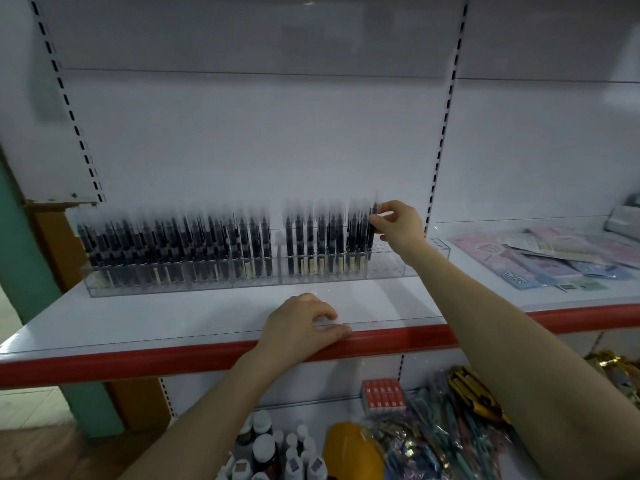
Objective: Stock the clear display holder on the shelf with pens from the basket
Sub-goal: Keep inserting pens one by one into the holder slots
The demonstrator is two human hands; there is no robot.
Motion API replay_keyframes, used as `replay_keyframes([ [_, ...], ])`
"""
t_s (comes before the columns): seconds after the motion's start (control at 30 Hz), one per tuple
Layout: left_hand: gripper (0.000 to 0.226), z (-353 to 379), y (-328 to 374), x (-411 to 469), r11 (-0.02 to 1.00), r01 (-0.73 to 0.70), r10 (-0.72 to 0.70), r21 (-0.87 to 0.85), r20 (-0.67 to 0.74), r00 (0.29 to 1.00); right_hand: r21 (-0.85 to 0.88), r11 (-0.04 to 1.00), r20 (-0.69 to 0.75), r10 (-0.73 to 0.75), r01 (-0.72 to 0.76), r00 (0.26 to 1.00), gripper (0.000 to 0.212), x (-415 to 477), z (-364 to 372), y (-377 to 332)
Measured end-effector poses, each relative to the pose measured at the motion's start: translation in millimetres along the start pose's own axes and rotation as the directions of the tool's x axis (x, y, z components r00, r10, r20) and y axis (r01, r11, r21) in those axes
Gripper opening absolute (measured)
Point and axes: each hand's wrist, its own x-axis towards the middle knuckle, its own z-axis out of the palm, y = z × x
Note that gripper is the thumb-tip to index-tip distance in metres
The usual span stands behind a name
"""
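Observation:
A long clear display holder stands on the white shelf, filled with several upright dark pens across its left and middle. Its right end holds none. My right hand pinches the top of a dark pen that stands upright at the right end of the pen row, its tip down in the holder. My left hand rests on the shelf's front edge, fingers bent over the red strip, holding nothing. No basket is in view. The picture is blurred by motion.
Flat pastel stationery packs lie on the shelf to the right. On the lower shelf are small bottles, a red-and-white box, a yellow object and bundles of wrapped pens. A slotted upright divides the back panel.

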Motion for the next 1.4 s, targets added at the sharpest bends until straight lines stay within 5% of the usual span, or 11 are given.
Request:
replay_keyframes([
  [0.53, 0.04, 1.1, -1.1, -0.4, 1.0, -0.019, 0.019, 0.003, -0.026, 0.999, -0.024, 0.998, 0.055, 0.06, -0.059, 0.997, 0.031, -1.8, 3.4, 8.6],
  [0.77, 0.043, 1.3, -4.7, -1.5, 0.995, -0.096, 0.096, -0.008, -0.06, 0.994, 0.006, 1.0, -0.091, 0.02, -0.019, 0.996, 0.02, -44.7, -7.0, 2.6],
  [0.9, 0.028, 6.0, -7.4, -26.8, 0.915, -0.403, 0.38, 0.023, -0.383, 0.842, 0.086, 0.989, -0.137, -0.108, 0.12, 0.985, 0.009, -107.3, -5.5, -19.6],
  [1.0, 0.024, 23.7, -18.3, -73.7, 0.875, -0.481, 0.407, -0.048, -0.467, 0.785, 0.163, 0.97, -0.076, -0.173, 0.183, 0.982, 0.016, -172.7, 11.3, -17.2],
  [1.07, 0.028, 46.4, -37.9, -112.0, 0.891, -0.419, 0.337, -0.173, -0.366, 0.867, 0.191, 0.97, 0.061, -0.166, 0.152, 0.984, 0.016, -218.2, 31.6, 4.5],
  [1.17, 0.044, 95.4, -86.2, -169.4, 0.931, -0.12, 0.112, -0.345, -0.045, 0.993, 0.102, 0.994, 0.337, 0.004, -0.041, 0.941, 0.012, -277.4, 73.1, 67.0],
  [1.27, 0.035, 159.8, -137.9, -222.8, 0.942, 0.1, -0.024, -0.32, 0.232, 0.972, -0.09, 0.961, 0.462, 0.272, -0.26, 0.844, 0.012, -326.4, 116.4, 154.0],
  [1.4, 0.023, 246.7, -199.2, -285.6, 0.947, 0.283, -0.177, -0.152, 0.491, 0.853, -0.342, 0.833, 0.46, 0.552, -0.435, 0.695, 0.018, -390.9, 160.7, 270.3],
])
